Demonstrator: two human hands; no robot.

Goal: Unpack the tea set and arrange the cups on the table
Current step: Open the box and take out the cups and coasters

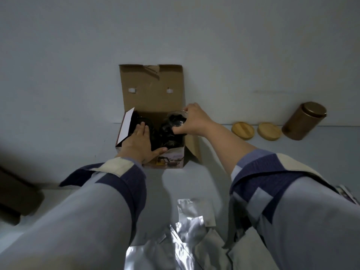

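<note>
An open cardboard tea set box [153, 88] stands at the back of the table against the wall, its lid flap up. Several glass cups sit in its dark inside. My right hand [192, 119] grips a clear glass cup [176, 118] at the box's right side, level with the rim. My left hand [139, 141] lies flat with straight fingers on the box's near left edge, the fingers reaching inside over the dark packing.
Two round wooden lids [243, 130] [269, 131] and a brown lidded canister [304, 120] stand at the wall to the right. Silver foil bags [187, 230] lie near the front edge. A dark object [17, 197] is at the left.
</note>
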